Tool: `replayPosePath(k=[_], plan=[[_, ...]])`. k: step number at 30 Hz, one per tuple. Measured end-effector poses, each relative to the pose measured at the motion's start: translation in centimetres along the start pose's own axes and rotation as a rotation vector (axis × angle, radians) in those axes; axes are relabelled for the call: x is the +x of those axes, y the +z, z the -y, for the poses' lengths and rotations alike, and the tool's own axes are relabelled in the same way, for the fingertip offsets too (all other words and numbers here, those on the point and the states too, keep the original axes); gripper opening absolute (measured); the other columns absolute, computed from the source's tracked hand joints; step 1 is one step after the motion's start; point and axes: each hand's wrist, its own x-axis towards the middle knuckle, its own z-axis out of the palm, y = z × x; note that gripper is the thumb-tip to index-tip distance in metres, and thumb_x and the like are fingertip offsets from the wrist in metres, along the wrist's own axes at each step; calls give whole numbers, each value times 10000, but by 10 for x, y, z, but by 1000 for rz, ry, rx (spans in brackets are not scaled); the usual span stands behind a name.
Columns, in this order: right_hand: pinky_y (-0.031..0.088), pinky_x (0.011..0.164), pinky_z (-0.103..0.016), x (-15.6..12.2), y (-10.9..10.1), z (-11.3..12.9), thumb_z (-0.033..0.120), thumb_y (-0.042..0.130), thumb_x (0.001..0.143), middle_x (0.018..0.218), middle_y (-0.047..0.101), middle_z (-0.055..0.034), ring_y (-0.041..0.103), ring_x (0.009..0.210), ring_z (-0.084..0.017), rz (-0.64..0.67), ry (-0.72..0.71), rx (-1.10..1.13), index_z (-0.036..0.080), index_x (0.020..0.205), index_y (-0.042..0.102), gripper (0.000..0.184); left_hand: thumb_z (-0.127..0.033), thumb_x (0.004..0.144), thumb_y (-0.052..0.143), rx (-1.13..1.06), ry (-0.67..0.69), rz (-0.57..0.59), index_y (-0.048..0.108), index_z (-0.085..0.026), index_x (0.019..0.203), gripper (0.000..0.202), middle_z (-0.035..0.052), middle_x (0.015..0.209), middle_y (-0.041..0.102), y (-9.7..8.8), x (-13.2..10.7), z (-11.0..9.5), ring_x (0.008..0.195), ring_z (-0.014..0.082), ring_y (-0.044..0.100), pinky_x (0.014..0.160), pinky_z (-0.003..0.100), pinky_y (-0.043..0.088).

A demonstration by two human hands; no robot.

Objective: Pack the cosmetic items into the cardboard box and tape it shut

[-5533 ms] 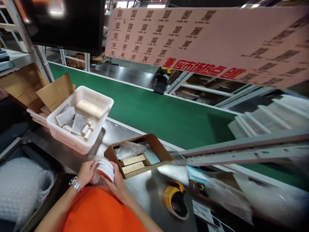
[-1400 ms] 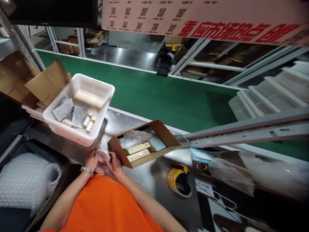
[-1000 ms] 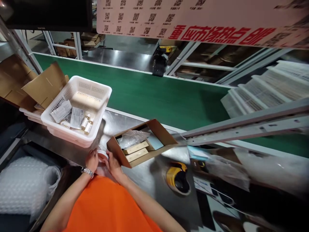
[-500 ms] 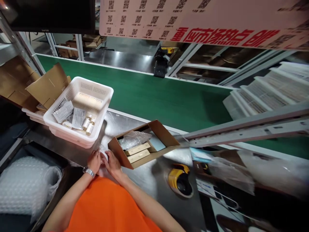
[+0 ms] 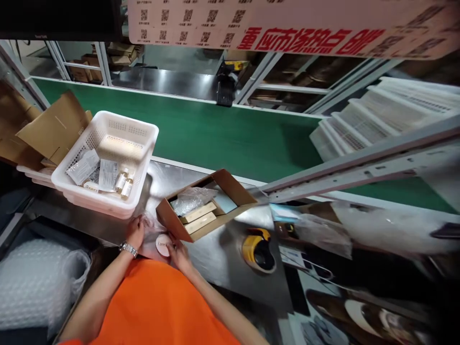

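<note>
My right hand (image 5: 179,255) grips a small round jar (image 5: 163,245) with a pale lid and dark lettering, its lid facing up. My left hand (image 5: 135,233) is closed on the edge of a crumpled piece of clear plastic wrap (image 5: 150,225), which lies to the left of the jar. Just beyond my right hand an open cardboard box (image 5: 176,221) stands tilted on the metal table. Inside it are two cream flat boxes (image 5: 200,223), some bubble wrap (image 5: 192,201) and a pale blue flat item (image 5: 226,203).
A white basket (image 5: 147,163) at the left holds small bottles (image 5: 124,184) and clear packets (image 5: 108,173). A yellow-and-black tape dispenser (image 5: 258,250) stands at right. Beyond the table runs a green conveyor belt (image 5: 215,139). A bubble wrap roll (image 5: 32,282) is at lower left.
My hands have moved apart. The jar now shows in my right hand, with the clear plastic spread between it and my left hand. The view has shifted slightly to the right.
</note>
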Motion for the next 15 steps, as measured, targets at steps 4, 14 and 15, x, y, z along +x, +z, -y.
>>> replayPosePath(k=[4, 14, 15], plan=[[451, 1199, -510, 10, -9, 10, 407, 429, 1009, 1503, 614, -233, 616, 1363, -375, -103, 25, -161, 47, 1513, 613, 646, -266, 1107, 440, -20, 35, 20, 763, -106, 1274, 398, 154, 1308, 744, -2, 2, 0, 1244, 263, 707, 1141, 422, 529], [551, 1013, -395, 3, -38, 84, 318, 450, 1090, 1191, 725, -144, 681, 1107, -260, -185, -487, -69, 159, 1214, 723, 339, -315, 1108, 396, -43, 71, 47, 713, -103, 1375, 465, 160, 1382, 709, 8, 1, 9, 1317, 257, 667, 1198, 425, 488], [548, 1008, -370, 7, -31, 96, 255, 446, 1078, 1181, 731, -129, 688, 1092, -241, -78, -508, -79, 166, 1226, 724, 327, -306, 1107, 400, -37, 73, 46, 708, -91, 1385, 468, 168, 1389, 704, 9, 1, 9, 1319, 261, 666, 1199, 428, 487]])
